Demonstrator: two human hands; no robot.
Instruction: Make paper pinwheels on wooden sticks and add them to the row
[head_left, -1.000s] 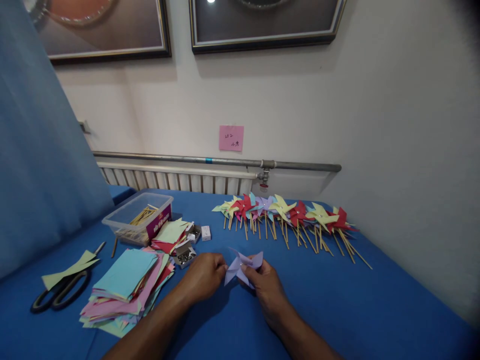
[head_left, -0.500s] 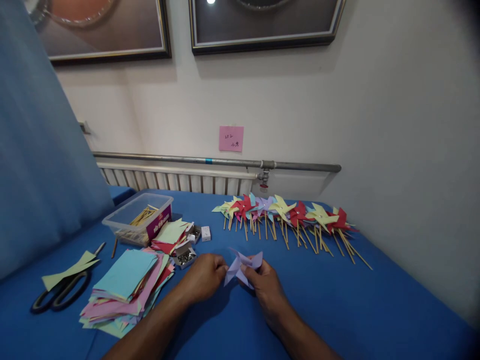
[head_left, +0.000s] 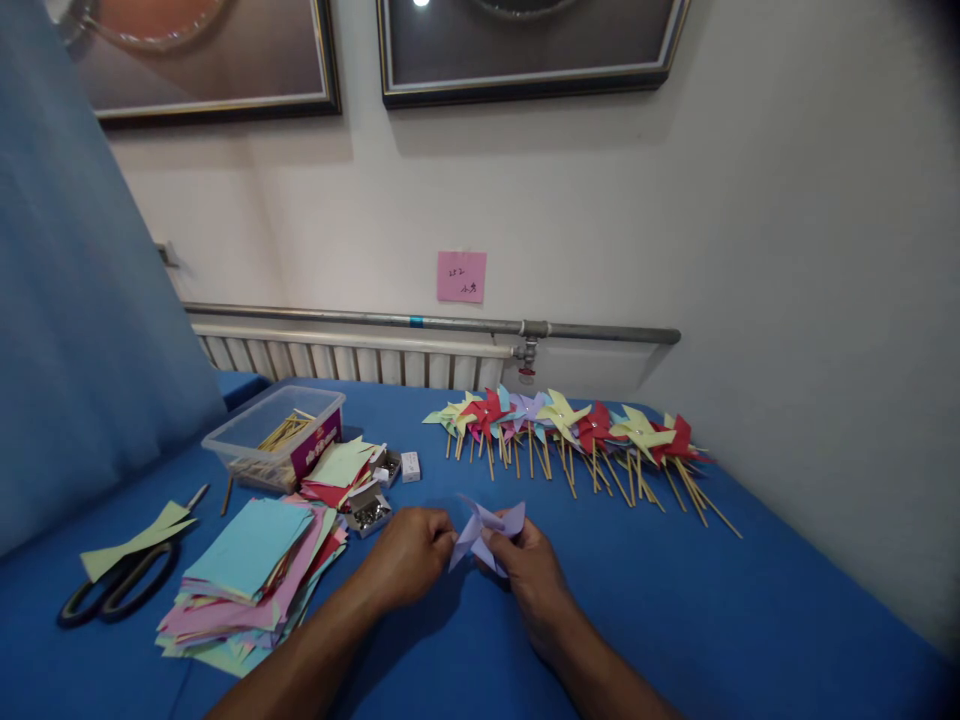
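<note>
Head view: folded lilac paper pinwheel [head_left: 486, 532]

From my remote seat this reads as a craft workroom: a blue-covered table [head_left: 675, 620] with stacked coloured paper [head_left: 251, 565] at lower left, scissors [head_left: 112, 590], a row of finished pinwheels [head_left: 577, 425] at centre, a radiator [head_left: 352, 360] and 2 framed pictures [head_left: 525, 45] above.
</note>
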